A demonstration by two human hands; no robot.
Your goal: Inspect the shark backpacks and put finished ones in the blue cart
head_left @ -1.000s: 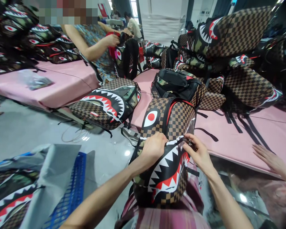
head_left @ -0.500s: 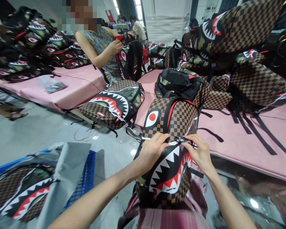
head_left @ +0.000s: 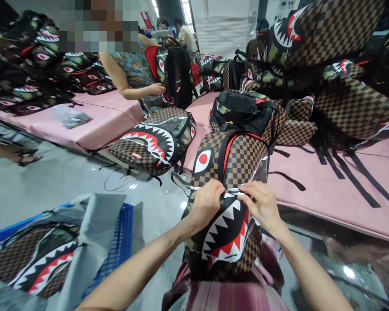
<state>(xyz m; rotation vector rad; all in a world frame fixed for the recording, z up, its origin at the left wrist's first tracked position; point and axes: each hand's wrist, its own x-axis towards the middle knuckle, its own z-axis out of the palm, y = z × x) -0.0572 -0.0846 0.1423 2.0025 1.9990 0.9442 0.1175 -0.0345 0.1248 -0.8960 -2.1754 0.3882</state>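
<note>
A checkered backpack [head_left: 246, 162] with a shark-mouth print and a red-and-white eye stands upright on my lap, its front toward me. My left hand [head_left: 207, 203] is closed, thumb and fingers pinching the front of the backpack by the lower end of the curved zipper [head_left: 225, 157]. Just to the right, my right hand [head_left: 261, 203] pinches something small and thin over the upper edge of the printed teeth. What that is I cannot make out. The two hands are a short gap apart, both against the bag.
Another shark backpack [head_left: 155, 142] lies at the edge of the pink table [head_left: 337, 190]. More bags are piled behind and at right. A blue crate [head_left: 116, 246] with a grey liner and a backpack stands on the floor at left. Across the table, a person [head_left: 126, 71] handles a backpack.
My right hand has moved slightly left, closer to my left hand. The dark, shiny small thing at its fingertips no longer shows clearly. The person opposite has lowered a hand along their backpack.
</note>
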